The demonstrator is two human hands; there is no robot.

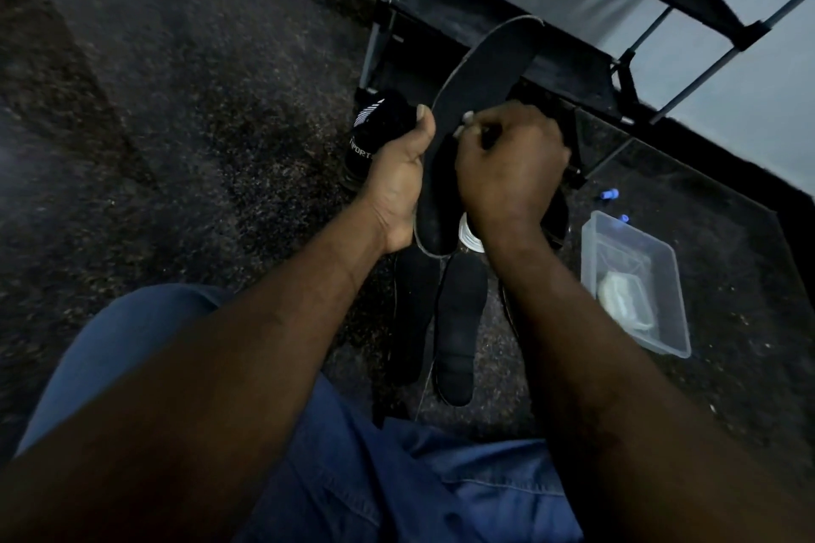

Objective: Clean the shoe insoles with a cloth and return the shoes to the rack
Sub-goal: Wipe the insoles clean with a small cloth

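Note:
My left hand grips a long black insole by its left edge, thumb on top, and holds it upright in front of me. My right hand is curled against the insole's middle, fingers bunched round what looks like a dark cloth that sticks out past the knuckles. A black shoe with white "SPORT" lettering stands on the floor just left of my left hand. Another dark shoe shows under my right wrist. Two more black insoles lie side by side on the floor below my hands.
The black-and-grey shoe rack stands against the wall right behind the insole. A clear plastic tub holding something white sits on the floor at the right. Small blue items lie near the rack's foot. The floor is dark speckled stone.

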